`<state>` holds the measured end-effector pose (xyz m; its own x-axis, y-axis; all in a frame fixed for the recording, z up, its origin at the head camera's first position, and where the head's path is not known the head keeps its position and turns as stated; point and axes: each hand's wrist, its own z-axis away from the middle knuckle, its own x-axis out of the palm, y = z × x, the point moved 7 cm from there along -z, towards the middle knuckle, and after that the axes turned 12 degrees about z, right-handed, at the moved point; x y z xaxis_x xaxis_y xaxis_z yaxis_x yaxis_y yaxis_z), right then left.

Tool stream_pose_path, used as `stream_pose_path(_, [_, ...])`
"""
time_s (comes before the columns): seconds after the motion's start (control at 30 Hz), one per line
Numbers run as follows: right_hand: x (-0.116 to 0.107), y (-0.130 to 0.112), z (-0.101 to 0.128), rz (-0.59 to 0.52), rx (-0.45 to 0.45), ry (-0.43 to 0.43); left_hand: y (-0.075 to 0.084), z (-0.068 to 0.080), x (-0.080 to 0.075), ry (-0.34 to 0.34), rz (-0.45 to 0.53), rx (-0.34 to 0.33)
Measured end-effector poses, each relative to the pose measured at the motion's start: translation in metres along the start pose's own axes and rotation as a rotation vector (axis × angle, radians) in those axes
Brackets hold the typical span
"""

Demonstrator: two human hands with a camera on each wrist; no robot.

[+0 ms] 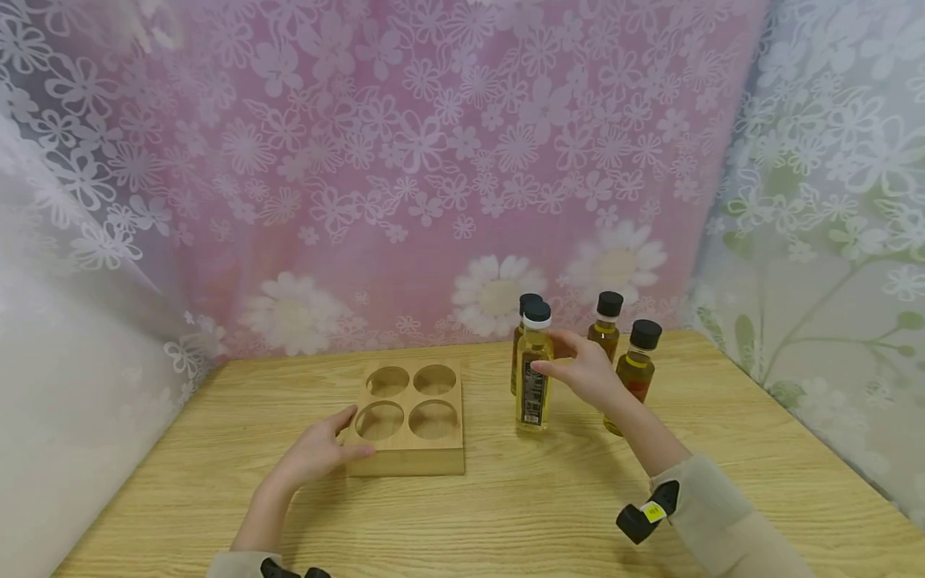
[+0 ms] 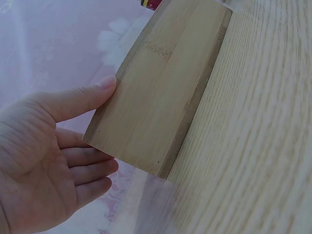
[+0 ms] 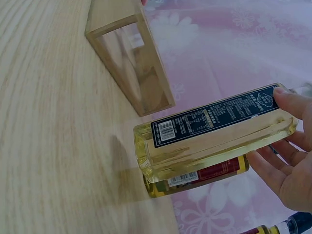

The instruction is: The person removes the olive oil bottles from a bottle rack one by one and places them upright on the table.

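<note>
My left hand (image 1: 314, 449) holds the near left corner of a light wooden bottle holder (image 1: 406, 462) with several round holes. In the left wrist view, the thumb touches the holder's upper edge while the fingers lie along its left side. My right hand (image 1: 588, 373) grips a clear bottle of pale yellow oil (image 3: 204, 141) with a black cap and dark label, thumb on one side and fingers on the other. That bottle is upright to the right of the holder; whether its base touches the table I cannot tell. A darker oil bottle (image 1: 516, 361) stands partly hidden behind it.
Two more dark oil bottles with black caps, one farther back (image 1: 607, 325) and one nearer (image 1: 639, 368), stand on the wooden table (image 1: 462, 530) to the right, partly behind my right hand and forearm. A pink floral curtain (image 1: 376, 201) hangs behind the table.
</note>
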<state>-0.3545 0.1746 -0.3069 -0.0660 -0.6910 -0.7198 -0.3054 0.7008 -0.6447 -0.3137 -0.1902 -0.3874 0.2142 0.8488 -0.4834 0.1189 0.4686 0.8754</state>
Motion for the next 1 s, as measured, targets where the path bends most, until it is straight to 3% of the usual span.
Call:
stream_pose_path(0.27, [0.004, 0.016, 0.004, 0.016, 0.053, -0.008, 0.002, -0.001, 0.0, -0.004, -0.006, 0.003])
stream_pose_path(1.0, [0.004, 0.033, 0.005, -0.08, 0.032, -0.021, 0.004, 0.002, 0.0, 0.002, -0.002, -0.001])
